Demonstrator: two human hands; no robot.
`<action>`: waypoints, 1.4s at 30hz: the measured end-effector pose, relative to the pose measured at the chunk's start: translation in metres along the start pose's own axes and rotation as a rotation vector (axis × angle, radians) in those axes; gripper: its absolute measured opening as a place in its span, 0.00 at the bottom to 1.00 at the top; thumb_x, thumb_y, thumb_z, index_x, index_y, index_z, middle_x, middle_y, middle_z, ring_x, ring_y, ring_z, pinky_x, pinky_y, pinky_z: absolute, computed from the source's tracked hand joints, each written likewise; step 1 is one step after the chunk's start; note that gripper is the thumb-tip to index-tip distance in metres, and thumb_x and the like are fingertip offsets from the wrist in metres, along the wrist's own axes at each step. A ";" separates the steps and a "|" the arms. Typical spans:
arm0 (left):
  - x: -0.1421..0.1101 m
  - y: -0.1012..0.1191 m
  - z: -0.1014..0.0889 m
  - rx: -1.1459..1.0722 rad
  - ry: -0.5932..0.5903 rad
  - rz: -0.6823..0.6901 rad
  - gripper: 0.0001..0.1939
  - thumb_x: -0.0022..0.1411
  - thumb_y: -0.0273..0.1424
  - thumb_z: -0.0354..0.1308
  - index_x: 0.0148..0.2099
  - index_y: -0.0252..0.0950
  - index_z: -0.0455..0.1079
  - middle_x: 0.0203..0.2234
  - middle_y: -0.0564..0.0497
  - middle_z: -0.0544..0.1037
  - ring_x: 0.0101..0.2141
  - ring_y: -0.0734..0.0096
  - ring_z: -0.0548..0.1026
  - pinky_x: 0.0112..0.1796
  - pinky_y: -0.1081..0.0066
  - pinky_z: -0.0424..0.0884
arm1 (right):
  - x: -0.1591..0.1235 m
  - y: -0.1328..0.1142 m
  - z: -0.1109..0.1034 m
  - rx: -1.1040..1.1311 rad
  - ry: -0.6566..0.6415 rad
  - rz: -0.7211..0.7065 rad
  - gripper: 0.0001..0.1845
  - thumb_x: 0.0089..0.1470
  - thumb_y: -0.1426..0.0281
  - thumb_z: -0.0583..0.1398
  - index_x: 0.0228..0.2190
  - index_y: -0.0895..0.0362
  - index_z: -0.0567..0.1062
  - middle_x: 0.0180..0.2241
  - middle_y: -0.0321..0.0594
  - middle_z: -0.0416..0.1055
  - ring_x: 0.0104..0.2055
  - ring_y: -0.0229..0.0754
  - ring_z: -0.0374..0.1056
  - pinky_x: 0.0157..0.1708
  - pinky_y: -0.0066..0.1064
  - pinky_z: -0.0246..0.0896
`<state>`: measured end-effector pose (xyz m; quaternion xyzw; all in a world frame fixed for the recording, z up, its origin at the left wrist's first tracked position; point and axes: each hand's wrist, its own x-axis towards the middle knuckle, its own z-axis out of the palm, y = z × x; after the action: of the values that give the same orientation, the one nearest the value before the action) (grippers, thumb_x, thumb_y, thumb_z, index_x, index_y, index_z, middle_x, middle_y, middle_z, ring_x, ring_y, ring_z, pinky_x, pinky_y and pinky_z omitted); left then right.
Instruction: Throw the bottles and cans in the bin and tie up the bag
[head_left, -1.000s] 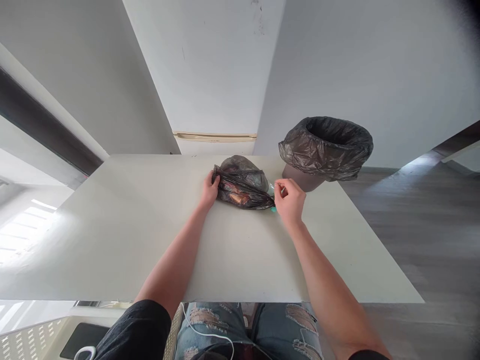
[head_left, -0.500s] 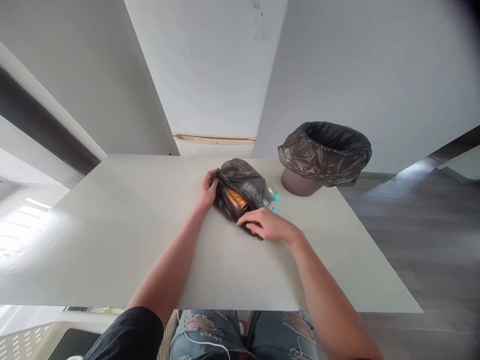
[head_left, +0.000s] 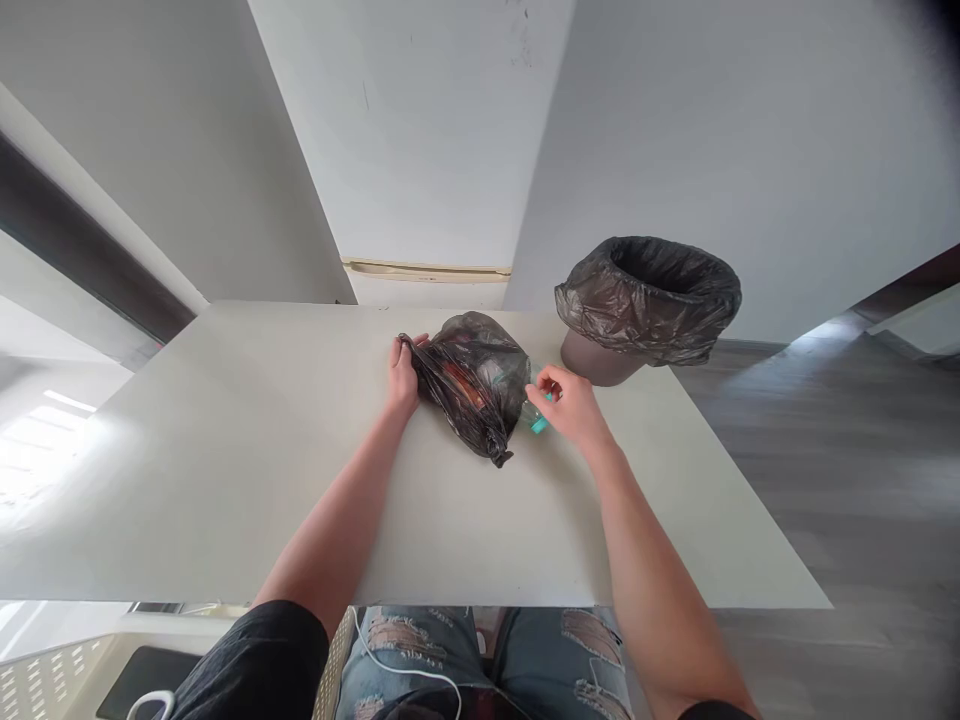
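Note:
A crumpled black plastic bag (head_left: 469, 375) lies on the table, with an orange-labelled thing showing dimly through its film. My left hand (head_left: 403, 378) grips the gathered left edge of this bag. At its right side a clear bottle with a teal cap (head_left: 539, 425) sticks out, partly behind my right hand (head_left: 571, 402). The fingers of that hand are curled together at the bag's right edge, beside the bottle; what they pinch, if anything, is hidden. A twisted end of the bag points toward me.
A dark bin (head_left: 600, 360) lined with a black bag (head_left: 645, 310) stands at the table's far right corner. Behind the white table (head_left: 300, 470) is a white panel with a beige handle strip (head_left: 427, 272). A cream perforated basket (head_left: 56, 680) is below at left.
My right hand has left the bag's near edge and moved up and right to the bottle side. The bag's folds now cover the orange-labelled thing. My left hand has shifted slightly left.

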<state>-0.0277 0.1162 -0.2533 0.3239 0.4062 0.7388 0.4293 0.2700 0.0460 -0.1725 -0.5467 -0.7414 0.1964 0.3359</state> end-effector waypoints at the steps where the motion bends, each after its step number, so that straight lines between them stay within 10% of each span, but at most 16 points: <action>1: 0.001 0.000 -0.001 -0.047 0.030 -0.026 0.15 0.69 0.46 0.59 0.44 0.39 0.71 0.51 0.42 0.83 0.51 0.55 0.82 0.54 0.52 0.78 | 0.000 0.004 -0.001 -0.023 -0.066 0.061 0.16 0.59 0.56 0.65 0.30 0.52 0.68 0.31 0.34 0.70 0.31 0.40 0.64 0.33 0.33 0.59; 7: 0.009 0.003 -0.008 -0.193 0.129 -0.165 0.15 0.68 0.46 0.61 0.42 0.39 0.70 0.55 0.42 0.82 0.56 0.57 0.79 0.58 0.54 0.76 | -0.004 0.016 0.006 -0.191 -0.347 0.192 0.25 0.47 0.54 0.72 0.42 0.50 0.71 0.40 0.39 0.75 0.41 0.48 0.71 0.33 0.33 0.61; 16: 0.000 0.005 0.001 -0.011 0.018 -0.089 0.14 0.68 0.44 0.61 0.43 0.38 0.73 0.51 0.44 0.84 0.47 0.59 0.82 0.54 0.57 0.79 | 0.002 0.015 -0.006 0.122 -0.195 0.149 0.16 0.54 0.62 0.66 0.43 0.49 0.69 0.36 0.35 0.78 0.40 0.44 0.76 0.41 0.34 0.68; 25: -0.002 0.005 0.000 0.071 0.029 -0.071 0.14 0.69 0.44 0.57 0.41 0.38 0.74 0.46 0.44 0.85 0.39 0.62 0.81 0.45 0.59 0.80 | 0.000 0.021 -0.010 0.043 -0.343 0.203 0.18 0.51 0.61 0.69 0.43 0.50 0.73 0.40 0.38 0.79 0.35 0.43 0.73 0.34 0.33 0.66; 33: -0.001 0.001 -0.002 0.169 0.005 -0.045 0.17 0.70 0.46 0.56 0.39 0.38 0.74 0.38 0.46 0.82 0.35 0.63 0.78 0.42 0.61 0.78 | -0.033 -0.014 -0.057 0.185 0.270 0.221 0.20 0.53 0.52 0.71 0.41 0.52 0.83 0.36 0.40 0.79 0.36 0.46 0.75 0.35 0.36 0.68; 39: -0.001 -0.006 -0.001 0.296 -0.034 -0.016 0.18 0.74 0.43 0.50 0.39 0.37 0.73 0.36 0.45 0.81 0.39 0.60 0.78 0.48 0.59 0.75 | -0.055 -0.112 -0.052 0.134 0.974 -0.173 0.13 0.55 0.53 0.71 0.38 0.45 0.85 0.33 0.44 0.76 0.42 0.57 0.76 0.43 0.54 0.69; 42: -0.002 -0.007 -0.001 0.368 -0.060 -0.005 0.18 0.76 0.41 0.47 0.38 0.37 0.71 0.37 0.44 0.81 0.41 0.61 0.77 0.49 0.60 0.74 | -0.036 -0.167 -0.024 0.032 0.929 -0.359 0.13 0.60 0.51 0.66 0.40 0.44 0.84 0.31 0.44 0.74 0.42 0.58 0.74 0.43 0.55 0.68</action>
<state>-0.0251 0.1164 -0.2598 0.4177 0.5222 0.6410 0.3768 0.1805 -0.0441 -0.0563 -0.4349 -0.5927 -0.1175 0.6676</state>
